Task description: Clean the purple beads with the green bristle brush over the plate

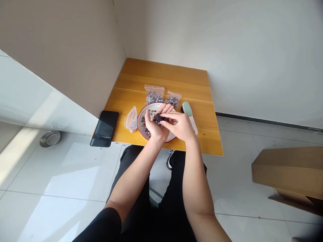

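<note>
left hand [158, 129] partly hides plate [171, 137], bags [154, 96] beyond.

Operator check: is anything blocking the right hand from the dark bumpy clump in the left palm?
Nothing visible does. The right hand's thumb and forefinger are at the dark bumpy clump, which lies in the left hand's open palm.

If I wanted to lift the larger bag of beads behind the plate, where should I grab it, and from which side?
Probably pinch the clear strip along its far edge, from above and behind: the beads bulge in the part of the bag nearer the plate, whose rim crowds that side.
</note>
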The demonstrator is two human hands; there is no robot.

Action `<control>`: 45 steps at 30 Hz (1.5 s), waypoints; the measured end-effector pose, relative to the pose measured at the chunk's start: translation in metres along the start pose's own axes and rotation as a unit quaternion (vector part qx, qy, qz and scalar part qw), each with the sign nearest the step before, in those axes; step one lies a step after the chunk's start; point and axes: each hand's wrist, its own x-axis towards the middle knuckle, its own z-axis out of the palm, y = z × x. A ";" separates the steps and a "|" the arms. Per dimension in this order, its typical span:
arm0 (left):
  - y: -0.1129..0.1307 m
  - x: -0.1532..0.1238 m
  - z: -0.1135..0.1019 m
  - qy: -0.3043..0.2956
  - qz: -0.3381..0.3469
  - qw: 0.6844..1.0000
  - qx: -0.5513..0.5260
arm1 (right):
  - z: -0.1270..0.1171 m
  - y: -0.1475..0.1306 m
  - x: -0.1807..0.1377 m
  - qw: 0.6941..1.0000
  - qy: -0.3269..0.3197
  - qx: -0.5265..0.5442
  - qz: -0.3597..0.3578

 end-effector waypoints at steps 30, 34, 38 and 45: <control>0.001 -0.003 0.002 0.031 -0.006 0.999 -0.009 | -0.006 -0.008 -0.003 0.998 -0.045 -0.015 0.046; 0.002 0.000 0.001 0.027 -0.003 1.000 -0.014 | -0.008 -0.007 -0.003 0.999 -0.018 -0.033 0.035; 0.005 0.002 -0.001 0.021 0.011 1.000 -0.011 | -0.014 -0.005 -0.007 0.998 -0.042 -0.005 0.048; 0.000 0.000 0.000 0.013 -0.011 1.000 -0.012 | -0.007 -0.008 -0.004 0.998 -0.024 -0.017 0.046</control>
